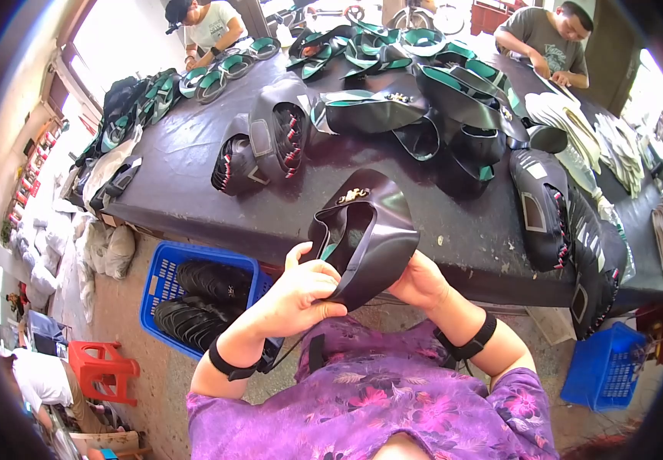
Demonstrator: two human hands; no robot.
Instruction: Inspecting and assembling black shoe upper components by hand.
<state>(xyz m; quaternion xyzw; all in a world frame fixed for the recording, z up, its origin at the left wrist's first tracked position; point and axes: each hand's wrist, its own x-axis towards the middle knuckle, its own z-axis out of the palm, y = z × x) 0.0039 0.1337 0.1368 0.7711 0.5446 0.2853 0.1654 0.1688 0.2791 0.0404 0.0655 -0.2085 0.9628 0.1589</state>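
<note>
Between my hands, over the near edge of the dark table (pixel 170 192), is a black shoe upper (pixel 381 230) with a gold ornament near its toe. Its opening shows a dark inside with a bit of green lining. My left hand (pixel 312 287) grips the upper's near left edge, fingers reaching to the opening and thumb along the lower rim. My right hand (pixel 421 280) holds the opposite side, and its fingertips are partly hidden behind the black material. Beyond it on the table lie more black uppers (pixel 377 115) with green linings, some with gold ornaments.
Bundled stacks of black pieces (pixel 276 142) stand mid-table, with another stack (pixel 542 207) at the right edge. A blue basket (pixel 155 307) of black pieces sits on the floor at left, near a red stool (pixel 105 372). Another blue basket (pixel 603 368) is at right. Two people work across the table.
</note>
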